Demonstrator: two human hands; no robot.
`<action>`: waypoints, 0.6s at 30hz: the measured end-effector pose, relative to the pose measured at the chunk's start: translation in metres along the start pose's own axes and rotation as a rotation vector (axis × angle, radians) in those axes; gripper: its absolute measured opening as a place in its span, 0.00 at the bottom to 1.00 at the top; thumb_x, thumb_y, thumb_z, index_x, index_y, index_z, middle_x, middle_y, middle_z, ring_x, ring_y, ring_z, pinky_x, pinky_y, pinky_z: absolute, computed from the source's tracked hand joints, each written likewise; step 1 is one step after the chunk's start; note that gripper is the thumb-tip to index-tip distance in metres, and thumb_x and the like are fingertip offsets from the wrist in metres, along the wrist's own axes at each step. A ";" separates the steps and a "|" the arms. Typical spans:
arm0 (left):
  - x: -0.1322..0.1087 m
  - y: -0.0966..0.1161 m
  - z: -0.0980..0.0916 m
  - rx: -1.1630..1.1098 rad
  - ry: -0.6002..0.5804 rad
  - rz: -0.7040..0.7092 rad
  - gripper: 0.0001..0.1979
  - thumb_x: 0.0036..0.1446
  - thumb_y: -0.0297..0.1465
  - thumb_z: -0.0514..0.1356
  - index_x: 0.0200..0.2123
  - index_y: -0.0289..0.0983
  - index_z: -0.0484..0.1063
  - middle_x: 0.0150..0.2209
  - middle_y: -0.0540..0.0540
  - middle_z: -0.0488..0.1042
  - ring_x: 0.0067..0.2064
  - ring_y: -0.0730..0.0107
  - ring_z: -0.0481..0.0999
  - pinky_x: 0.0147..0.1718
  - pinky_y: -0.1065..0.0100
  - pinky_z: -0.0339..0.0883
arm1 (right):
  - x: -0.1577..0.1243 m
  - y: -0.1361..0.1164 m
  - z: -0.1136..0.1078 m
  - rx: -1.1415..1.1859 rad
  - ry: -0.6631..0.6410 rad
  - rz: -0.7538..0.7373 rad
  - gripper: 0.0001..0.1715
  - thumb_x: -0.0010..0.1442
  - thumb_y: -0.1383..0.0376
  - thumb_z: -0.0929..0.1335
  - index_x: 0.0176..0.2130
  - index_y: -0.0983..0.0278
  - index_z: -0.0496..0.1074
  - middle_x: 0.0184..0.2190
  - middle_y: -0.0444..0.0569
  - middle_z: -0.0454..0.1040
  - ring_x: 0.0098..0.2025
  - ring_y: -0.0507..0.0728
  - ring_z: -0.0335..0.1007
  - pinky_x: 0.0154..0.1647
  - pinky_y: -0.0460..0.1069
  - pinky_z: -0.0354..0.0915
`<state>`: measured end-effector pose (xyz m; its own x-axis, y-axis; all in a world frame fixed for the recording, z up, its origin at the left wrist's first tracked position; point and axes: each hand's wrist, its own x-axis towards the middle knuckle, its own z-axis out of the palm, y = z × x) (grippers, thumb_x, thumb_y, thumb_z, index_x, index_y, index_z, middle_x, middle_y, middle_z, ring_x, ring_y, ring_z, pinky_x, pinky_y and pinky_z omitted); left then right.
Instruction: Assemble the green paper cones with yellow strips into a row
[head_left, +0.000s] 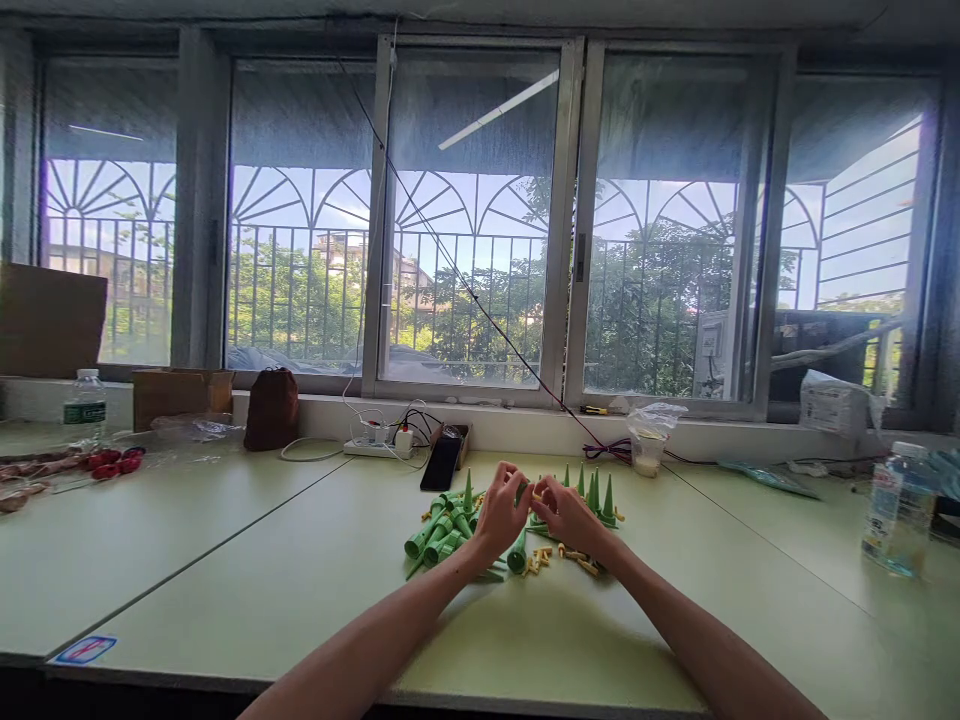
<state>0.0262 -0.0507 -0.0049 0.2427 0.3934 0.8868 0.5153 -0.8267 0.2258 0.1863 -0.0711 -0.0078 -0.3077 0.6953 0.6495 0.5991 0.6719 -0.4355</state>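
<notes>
Over the middle of the table, my left hand [501, 512] and my right hand [564, 514] meet with fingertips nearly touching. Curled fingers of the left hand close around a green piece, mostly hidden. A small yellow piece [536, 498] shows at the pinched fingertips of the right hand. Green plastic cones [442, 540] lie heaped beside the left hand, one of them upright. Several more green cones [595, 495] stand on their bases behind the right hand. Below the hands, a single green cone [516, 554] lies beside loose small yellow pieces [538, 560].
Behind the work are a phone [441, 462], a power strip [371, 447] with cables, a brown pouch [271, 410] and a bagged cup [649, 445]. Plastic bottles stand at the far left [86, 408] and right [897, 510]. Red items [114, 462] lie at left.
</notes>
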 end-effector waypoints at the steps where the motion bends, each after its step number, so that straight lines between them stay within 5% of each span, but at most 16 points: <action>1: 0.000 0.000 0.000 0.002 0.000 0.000 0.07 0.63 0.30 0.53 0.32 0.38 0.67 0.39 0.46 0.65 0.34 0.72 0.69 0.33 0.69 0.65 | 0.000 0.000 0.000 0.006 0.006 -0.003 0.09 0.64 0.59 0.63 0.37 0.62 0.64 0.23 0.42 0.70 0.23 0.53 0.64 0.26 0.45 0.56; 8: 0.000 0.000 0.000 0.009 -0.012 0.000 0.06 0.63 0.30 0.53 0.33 0.38 0.66 0.40 0.46 0.65 0.37 0.70 0.70 0.36 0.68 0.66 | -0.001 0.001 0.000 0.013 -0.007 0.010 0.16 0.68 0.60 0.58 0.29 0.62 0.63 0.23 0.44 0.70 0.23 0.51 0.64 0.27 0.45 0.57; 13: 0.000 0.000 0.000 0.001 -0.008 -0.014 0.06 0.63 0.30 0.53 0.33 0.38 0.66 0.39 0.46 0.65 0.36 0.70 0.70 0.35 0.69 0.66 | 0.000 0.002 0.000 0.003 0.005 0.003 0.10 0.65 0.59 0.63 0.35 0.62 0.64 0.24 0.43 0.70 0.24 0.52 0.64 0.27 0.45 0.57; 18: 0.000 0.000 0.000 0.012 -0.016 -0.006 0.06 0.63 0.30 0.53 0.32 0.38 0.66 0.39 0.46 0.66 0.35 0.70 0.70 0.36 0.68 0.65 | 0.000 0.006 0.002 -0.044 0.027 -0.001 0.09 0.64 0.62 0.62 0.31 0.62 0.61 0.24 0.42 0.69 0.24 0.51 0.61 0.27 0.45 0.54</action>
<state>0.0264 -0.0508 -0.0048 0.2526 0.4050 0.8787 0.5270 -0.8192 0.2261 0.1883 -0.0665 -0.0115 -0.2886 0.6871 0.6668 0.6312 0.6602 -0.4071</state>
